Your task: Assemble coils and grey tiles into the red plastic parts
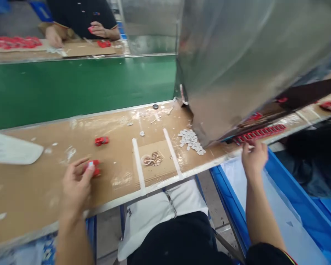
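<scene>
My left hand (76,182) is closed on a red toy car (96,168) at the left of the cardboard-covered bench. Just beyond it, another red toy car (102,141) rests by itself. Far to the right, my right hand (254,156) reaches to the near end of a row of red pieces (262,133) lined up beside the metal sheet. Its fingers are pinched together, with a small whitish bit showing between them that I cannot make out. Small white pieces (191,141) lie heaped between my hands, and several round coppery parts (154,159) sit nearer the middle.
A large metal panel (237,66) slants over the bench's right side. Behind the bench runs a green conveyor belt (82,86). Across it a person (82,22) handles red parts. Under my right arm stands a blue crate (300,217) with white sheeting.
</scene>
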A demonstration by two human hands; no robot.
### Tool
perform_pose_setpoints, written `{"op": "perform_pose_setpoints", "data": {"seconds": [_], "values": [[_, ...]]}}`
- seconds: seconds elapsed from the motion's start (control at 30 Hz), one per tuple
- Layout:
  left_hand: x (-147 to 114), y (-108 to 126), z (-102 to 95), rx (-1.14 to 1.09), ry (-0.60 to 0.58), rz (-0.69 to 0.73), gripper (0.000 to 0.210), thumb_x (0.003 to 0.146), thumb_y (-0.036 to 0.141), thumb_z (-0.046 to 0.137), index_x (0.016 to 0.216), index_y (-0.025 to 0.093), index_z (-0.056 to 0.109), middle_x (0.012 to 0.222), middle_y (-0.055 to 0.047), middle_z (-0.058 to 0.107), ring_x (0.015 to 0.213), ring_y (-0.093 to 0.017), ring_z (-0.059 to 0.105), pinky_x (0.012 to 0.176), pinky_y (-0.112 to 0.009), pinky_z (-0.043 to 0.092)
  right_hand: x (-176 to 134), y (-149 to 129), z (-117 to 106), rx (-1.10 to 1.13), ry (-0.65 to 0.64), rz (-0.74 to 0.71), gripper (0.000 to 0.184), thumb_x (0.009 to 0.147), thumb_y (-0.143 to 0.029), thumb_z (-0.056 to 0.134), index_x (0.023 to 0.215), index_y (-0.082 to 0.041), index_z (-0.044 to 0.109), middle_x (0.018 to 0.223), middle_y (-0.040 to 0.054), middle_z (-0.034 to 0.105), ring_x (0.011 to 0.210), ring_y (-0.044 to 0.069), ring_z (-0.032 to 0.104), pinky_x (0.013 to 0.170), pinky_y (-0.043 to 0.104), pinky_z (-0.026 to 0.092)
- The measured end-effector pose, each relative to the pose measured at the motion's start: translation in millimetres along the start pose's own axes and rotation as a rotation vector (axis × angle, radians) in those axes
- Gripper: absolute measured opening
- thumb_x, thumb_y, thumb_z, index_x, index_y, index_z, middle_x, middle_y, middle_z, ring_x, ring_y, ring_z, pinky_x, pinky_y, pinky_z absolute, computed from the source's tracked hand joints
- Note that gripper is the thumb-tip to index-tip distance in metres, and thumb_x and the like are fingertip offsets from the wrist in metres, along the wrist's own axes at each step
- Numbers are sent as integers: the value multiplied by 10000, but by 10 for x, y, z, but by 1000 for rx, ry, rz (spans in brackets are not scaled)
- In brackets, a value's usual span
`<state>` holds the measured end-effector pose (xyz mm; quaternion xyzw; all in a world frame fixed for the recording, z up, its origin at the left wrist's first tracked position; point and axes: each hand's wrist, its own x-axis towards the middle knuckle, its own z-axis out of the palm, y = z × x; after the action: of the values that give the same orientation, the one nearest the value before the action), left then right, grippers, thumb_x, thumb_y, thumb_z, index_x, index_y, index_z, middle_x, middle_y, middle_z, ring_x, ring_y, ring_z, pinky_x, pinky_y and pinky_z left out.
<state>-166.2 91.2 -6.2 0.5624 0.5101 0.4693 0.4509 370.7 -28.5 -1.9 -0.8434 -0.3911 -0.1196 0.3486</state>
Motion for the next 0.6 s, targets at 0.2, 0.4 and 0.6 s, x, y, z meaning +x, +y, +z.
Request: {"op": "perform_pose_setpoints", "data": {"seconds": [0.2,0.4,0.6], "values": [[-230,61,526,-494,72,-275,426,683,429,880,972,170,706,1002,-70,774,705,-117,684,617,-208,551,-838,-541,-15,229,-243,-183,338,903,-496,572,780,-194,661,653,51,638,557,191,561,564,323,455],[-359,-90,814,-397,-43,-121,415,736,318,840,1124,198,755,1163,-95,692,967,-181,680,837,-272,563,-1274,-1379,356,533,-634,-309,277,949,-444,575,909,-200,700,763,56,711,623,180,632,578,292,515],[-488,-225,875,1,-65,49,411,840,215,707,1249,182,699,1140,-107,726,1034,-212,697,948,-330,557,-1261,-1920,702,670,-767,-433,212,956,-362,608,1077,-205,681,808,37,688,625,154,599,597,287,525]]}}
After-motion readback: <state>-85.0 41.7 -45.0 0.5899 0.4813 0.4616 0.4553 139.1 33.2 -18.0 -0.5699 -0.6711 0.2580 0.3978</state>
